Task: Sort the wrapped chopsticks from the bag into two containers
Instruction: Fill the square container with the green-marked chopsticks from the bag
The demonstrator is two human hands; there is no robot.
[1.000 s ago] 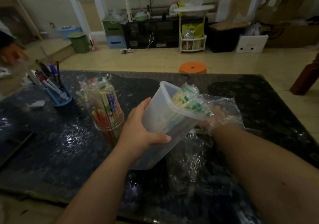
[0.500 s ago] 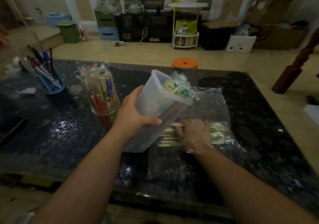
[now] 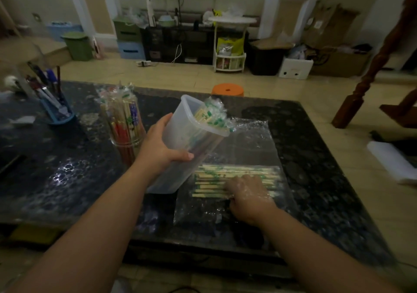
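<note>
Two hands busy: left hand (image 3: pixel 163 149) holds the tilted tub (image 3: pixel 180 168), right hand (image 3: pixel 247 194) is inside the bag (image 3: pixel 250 139) on the loose chopsticks (image 3: pixel 216 176).
Left thumb and fingers wrap round the translucent tub, mouth up and to the right, base low near the dark table (image 3: pixel 67 179); green-printed wrapped pairs (image 3: pixel 208 117) poke out of its mouth. Right fingers bend over a flat row of loose chopsticks lying crosswise in the clear plastic bag; cannot tell if any are pinched. Round clear jar (image 3: pixel 125 123), just left of the tub, stands upright, packed with red- and blue-printed pairs. Blue pen holder (image 3: pixel 59 117) far left.
</note>
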